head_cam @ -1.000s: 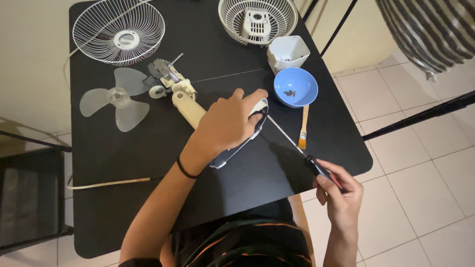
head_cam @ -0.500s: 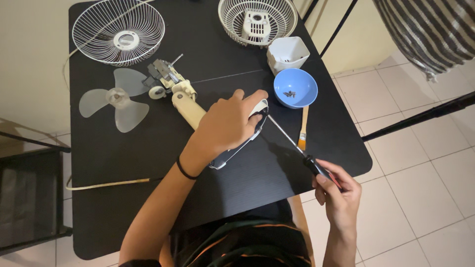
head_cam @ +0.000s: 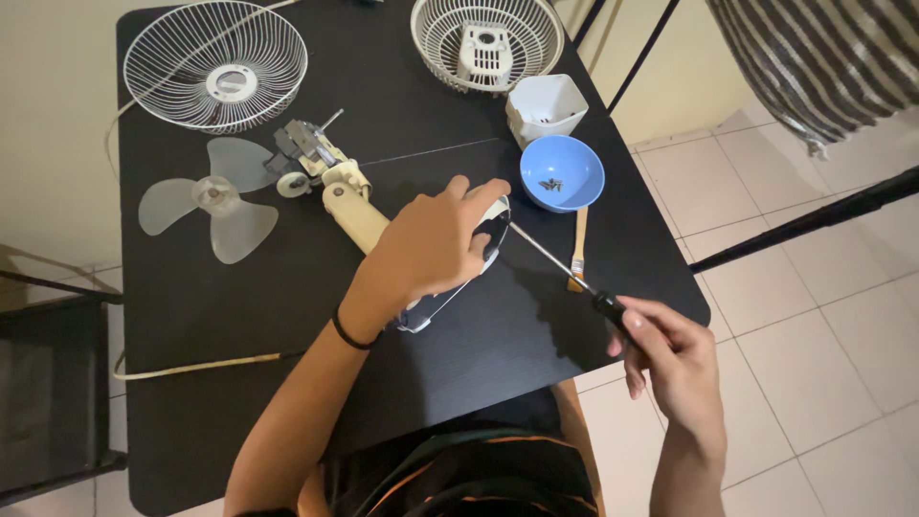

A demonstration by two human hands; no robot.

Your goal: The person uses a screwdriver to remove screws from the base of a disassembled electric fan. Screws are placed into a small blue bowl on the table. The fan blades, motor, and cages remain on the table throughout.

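The right hand [head_cam: 670, 359] has its grip closed around the dark handle of a screwdriver [head_cam: 574, 276], fingers curled over it and the thumb laid along the top. The thin metal shaft runs from the hand toward 10 o'clock, and its tip meets the edge of the fan base [head_cam: 458, 278] just under the left fingertips.

The left hand [head_cam: 431, 244] lies palm down on that fan base, its grip spread wide over the white and dark shell, pressing it onto the black surface [head_cam: 239, 316]. The fingers reach over the far rim and the thumb points toward 1 o'clock. A dark band circles the wrist. The base sits near the middle of the surface, and a cream neck [head_cam: 356, 213] extends from it toward 10 o'clock.

At the end of the neck, a bare motor [head_cam: 304, 153] with its shaft lies on its side. Just at 9 o'clock from the motor rests a translucent three-blade propeller [head_cam: 204, 196]. Further out at 11 o'clock is a white wire grille [head_cam: 216, 65] lying flat, and at 12 o'clock a second wire grille [head_cam: 486, 38] with a white housing in its centre.

At 1 o'clock from the left hand stands a blue bowl [head_cam: 563, 172] holding small dark screws, touching a white square cup [head_cam: 547, 105] behind it. A small paintbrush [head_cam: 578, 247] with a wooden handle lies just below the bowl, passing under the screwdriver shaft. A pale cord [head_cam: 191, 366] trails across the surface at 8 o'clock.
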